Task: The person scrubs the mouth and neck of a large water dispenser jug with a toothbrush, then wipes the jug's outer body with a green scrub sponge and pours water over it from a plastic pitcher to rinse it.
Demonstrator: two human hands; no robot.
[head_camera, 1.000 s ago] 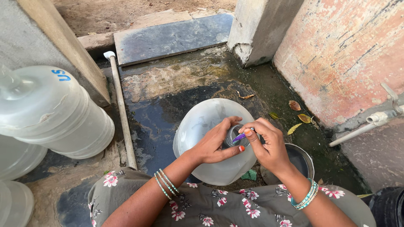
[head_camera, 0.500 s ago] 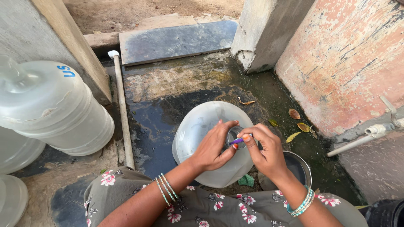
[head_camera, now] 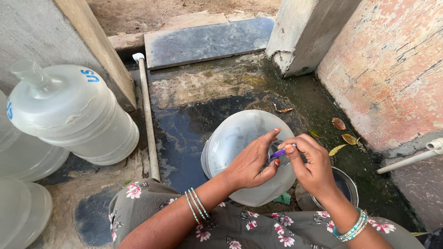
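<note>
Translucent water jug [head_camera: 235, 143], upright on wet dark floor [head_camera: 184, 133], mouth uppermost, directly in front of floral-print lap. Left hand [head_camera: 251, 163] cupped around jug neck, fingers curled against rim, thumb pressed to shoulder. Right hand [head_camera: 314, 166] over mouth, thumb and forefinger pinching small purple tool [head_camera: 278, 153] at opening. Steel bowl [head_camera: 344, 184] just beside jug, partly hidden under right wrist. Second large jug [head_camera: 74, 115] lying tilted at left, well apart. White pipe [head_camera: 146, 115] along floor between.

Soft even daylight, faint shadows, sharp focus, slight wide-angle bending at edges.
</note>
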